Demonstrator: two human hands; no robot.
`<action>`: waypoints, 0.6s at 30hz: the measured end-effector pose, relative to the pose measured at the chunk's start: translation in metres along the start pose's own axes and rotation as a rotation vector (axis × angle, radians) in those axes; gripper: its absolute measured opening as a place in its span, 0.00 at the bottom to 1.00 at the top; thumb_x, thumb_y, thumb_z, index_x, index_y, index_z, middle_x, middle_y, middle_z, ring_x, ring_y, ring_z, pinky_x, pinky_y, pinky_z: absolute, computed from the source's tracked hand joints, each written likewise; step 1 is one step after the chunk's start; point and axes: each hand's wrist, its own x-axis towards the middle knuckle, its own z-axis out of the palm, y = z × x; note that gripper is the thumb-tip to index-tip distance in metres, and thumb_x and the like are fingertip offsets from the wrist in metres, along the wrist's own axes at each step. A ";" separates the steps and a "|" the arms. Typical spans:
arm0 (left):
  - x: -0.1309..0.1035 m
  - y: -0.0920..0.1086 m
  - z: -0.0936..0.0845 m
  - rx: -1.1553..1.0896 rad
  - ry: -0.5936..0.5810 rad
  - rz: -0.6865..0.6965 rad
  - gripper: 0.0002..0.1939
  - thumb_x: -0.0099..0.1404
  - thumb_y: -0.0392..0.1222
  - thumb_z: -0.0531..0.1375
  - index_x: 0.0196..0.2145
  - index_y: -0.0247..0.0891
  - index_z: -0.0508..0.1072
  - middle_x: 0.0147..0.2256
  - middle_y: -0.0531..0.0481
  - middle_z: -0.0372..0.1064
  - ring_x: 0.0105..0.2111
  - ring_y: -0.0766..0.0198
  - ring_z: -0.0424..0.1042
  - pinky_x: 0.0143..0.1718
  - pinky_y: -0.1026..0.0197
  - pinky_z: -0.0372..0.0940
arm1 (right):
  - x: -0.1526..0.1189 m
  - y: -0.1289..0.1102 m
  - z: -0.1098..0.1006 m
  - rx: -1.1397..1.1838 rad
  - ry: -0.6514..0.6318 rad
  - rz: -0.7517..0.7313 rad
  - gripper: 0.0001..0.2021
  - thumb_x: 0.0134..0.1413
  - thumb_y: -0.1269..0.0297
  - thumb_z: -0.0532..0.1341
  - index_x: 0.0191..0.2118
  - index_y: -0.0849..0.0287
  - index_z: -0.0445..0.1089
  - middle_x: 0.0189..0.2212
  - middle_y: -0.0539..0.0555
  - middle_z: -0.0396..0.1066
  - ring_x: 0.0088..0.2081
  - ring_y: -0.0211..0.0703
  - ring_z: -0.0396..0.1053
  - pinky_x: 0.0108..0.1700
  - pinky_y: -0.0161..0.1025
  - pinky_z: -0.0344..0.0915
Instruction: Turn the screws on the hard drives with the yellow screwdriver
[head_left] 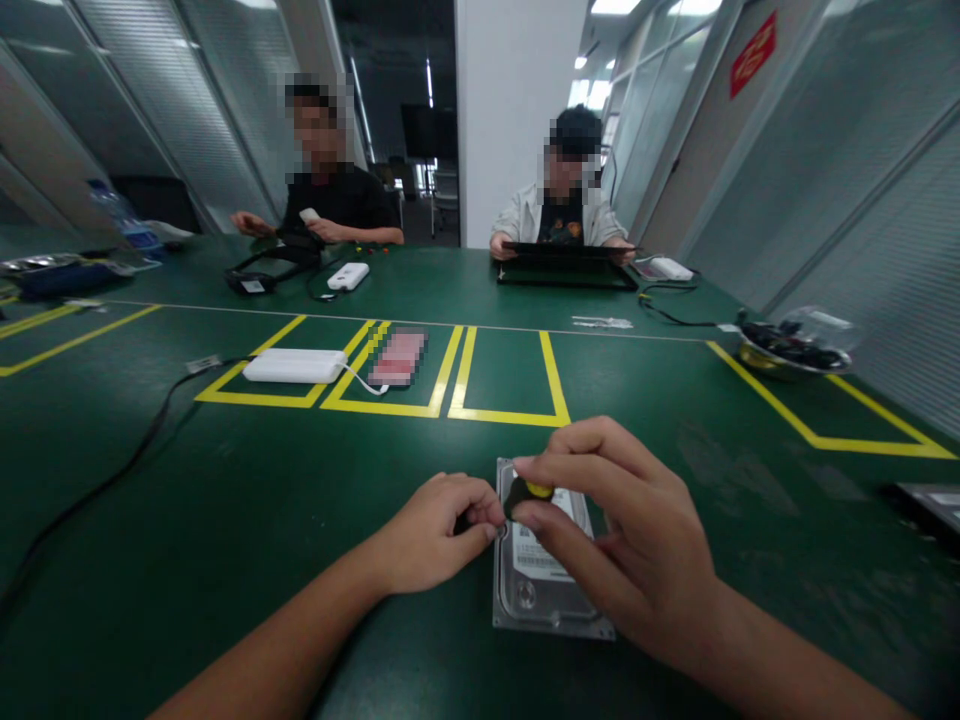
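Note:
A hard drive (551, 600) lies flat on the green table in front of me, its white label facing up. Over its upper part, my right hand (637, 540) grips a short black-and-yellow tool, which looks like a stubby screwdriver (538, 491), between thumb and fingers. My left hand (442, 530) is at the drive's left edge, thumb and fingertips pinched together close to the tool's lower end. Whatever lies between those left fingertips is too small to make out. My right fingers cover part of the drive and its label.
Yellow tape boxes mark the table (390, 460). A white power bank (295, 366) is cabled to a phone (399, 358). At right are a bowl of dark parts (795, 345) and another drive-like box (930, 508). Two people sit opposite; one holds a black panel (568, 265).

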 end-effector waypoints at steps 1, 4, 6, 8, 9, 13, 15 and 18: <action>0.000 0.000 0.000 0.004 -0.003 0.003 0.06 0.64 0.39 0.58 0.38 0.39 0.73 0.38 0.51 0.73 0.38 0.59 0.70 0.44 0.56 0.61 | 0.000 0.000 0.000 -0.009 0.013 0.003 0.09 0.55 0.73 0.65 0.43 0.65 0.73 0.34 0.54 0.66 0.36 0.36 0.66 0.35 0.33 0.67; 0.000 0.000 0.000 -0.004 -0.015 0.013 0.06 0.63 0.37 0.58 0.39 0.40 0.73 0.39 0.51 0.74 0.38 0.59 0.70 0.44 0.57 0.61 | 0.000 0.001 0.000 -0.023 0.034 0.010 0.09 0.53 0.70 0.68 0.41 0.63 0.72 0.32 0.52 0.67 0.34 0.36 0.66 0.34 0.33 0.67; 0.000 0.000 0.000 -0.010 -0.005 0.010 0.06 0.63 0.37 0.58 0.39 0.40 0.73 0.38 0.52 0.74 0.38 0.59 0.70 0.43 0.57 0.61 | -0.001 0.001 0.000 -0.017 0.022 0.003 0.11 0.54 0.71 0.66 0.44 0.62 0.72 0.34 0.53 0.69 0.36 0.37 0.67 0.36 0.34 0.69; 0.001 0.001 -0.001 -0.016 0.000 0.003 0.04 0.64 0.38 0.58 0.37 0.39 0.72 0.36 0.52 0.73 0.36 0.61 0.69 0.41 0.58 0.61 | -0.002 0.002 0.000 0.008 -0.001 -0.015 0.14 0.56 0.75 0.62 0.49 0.61 0.70 0.39 0.55 0.71 0.41 0.38 0.69 0.42 0.36 0.70; 0.001 0.002 -0.001 -0.021 -0.002 0.002 0.04 0.64 0.38 0.58 0.36 0.38 0.72 0.35 0.52 0.72 0.35 0.61 0.69 0.40 0.59 0.61 | -0.003 0.002 0.000 0.026 -0.019 -0.026 0.16 0.57 0.77 0.60 0.50 0.61 0.68 0.42 0.55 0.72 0.44 0.39 0.69 0.45 0.38 0.70; 0.001 0.002 -0.001 -0.037 -0.001 0.017 0.04 0.64 0.38 0.57 0.36 0.38 0.72 0.35 0.51 0.72 0.35 0.61 0.69 0.40 0.58 0.61 | -0.002 0.003 0.001 0.042 -0.044 -0.026 0.13 0.57 0.75 0.61 0.49 0.63 0.70 0.45 0.57 0.71 0.46 0.41 0.69 0.47 0.39 0.70; 0.000 0.001 0.000 -0.027 0.005 0.018 0.04 0.64 0.37 0.57 0.36 0.38 0.72 0.35 0.52 0.72 0.35 0.61 0.69 0.41 0.58 0.61 | -0.001 0.003 0.001 0.009 -0.009 -0.005 0.10 0.56 0.72 0.64 0.45 0.64 0.72 0.39 0.56 0.69 0.42 0.39 0.69 0.40 0.36 0.70; 0.000 0.001 0.000 -0.015 0.011 0.020 0.03 0.64 0.37 0.58 0.34 0.38 0.72 0.34 0.53 0.71 0.34 0.62 0.69 0.39 0.59 0.60 | 0.000 0.003 -0.001 0.017 -0.007 -0.003 0.09 0.56 0.75 0.62 0.44 0.64 0.72 0.38 0.56 0.70 0.42 0.38 0.69 0.41 0.36 0.70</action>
